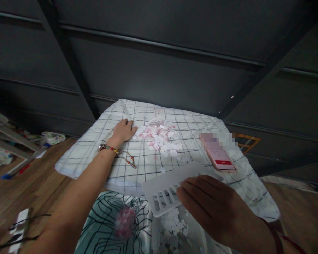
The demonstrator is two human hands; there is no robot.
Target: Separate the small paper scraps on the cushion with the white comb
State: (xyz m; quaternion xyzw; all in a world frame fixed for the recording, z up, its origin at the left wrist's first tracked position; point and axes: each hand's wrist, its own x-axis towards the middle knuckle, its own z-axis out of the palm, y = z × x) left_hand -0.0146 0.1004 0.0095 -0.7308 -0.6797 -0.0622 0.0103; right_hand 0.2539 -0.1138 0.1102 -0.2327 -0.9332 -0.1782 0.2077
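Observation:
My left hand (123, 131) lies flat on the checked cloth (137, 109), fingers stretched out and nothing in them. Beside its fingertips spreads a heap of small white and pinkish paper scraps (160, 135). My right hand (210, 201) grips a white slotted plastic plate (165, 183), held tilted at the near edge of the table. Under the plate is a clear plastic box (156, 229) with more paper scraps (175, 222) in it. The palm and part of the plate hide some of the box.
A pink phone (219, 155) with a lit screen lies on the cloth at the right. Dark panels (159, 70) rise behind the table. A pink bundle (125, 222) rests on the green patterned fabric (100, 218) in front. A white power strip (19, 229) is on the floor at left.

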